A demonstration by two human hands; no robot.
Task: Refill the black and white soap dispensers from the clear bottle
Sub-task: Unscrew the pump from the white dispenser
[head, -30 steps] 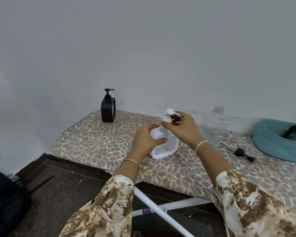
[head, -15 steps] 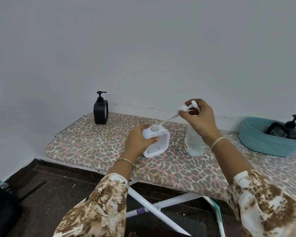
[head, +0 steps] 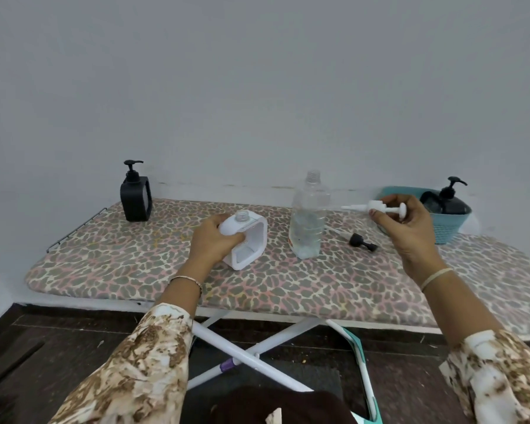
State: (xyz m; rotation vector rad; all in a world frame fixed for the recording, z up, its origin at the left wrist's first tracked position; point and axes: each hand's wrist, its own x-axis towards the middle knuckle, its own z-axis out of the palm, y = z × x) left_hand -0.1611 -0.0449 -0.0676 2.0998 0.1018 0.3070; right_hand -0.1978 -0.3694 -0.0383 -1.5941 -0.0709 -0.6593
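The white dispenser (head: 249, 240) stands tilted on the ironing board with its neck uncapped; my left hand (head: 212, 240) grips its left side. My right hand (head: 406, 223) holds the white pump head (head: 380, 208) sideways in the air, right of the clear bottle (head: 308, 218). That bottle stands upright without a cap, partly filled with clear liquid. A black dispenser (head: 135, 194) with its pump on stands at the board's far left corner. A black pump head (head: 360, 240) lies on the board between the bottle and my right hand.
The leopard-print ironing board (head: 135, 270) runs along a grey wall. A teal basket (head: 447, 228) at the back right holds another black dispenser (head: 450, 200). White crossed legs and dark floor lie below the front edge.
My right hand has lifted the white pump out of the white dispenser and carried it right, past the clear bottle. My left hand has stayed on the dispenser.
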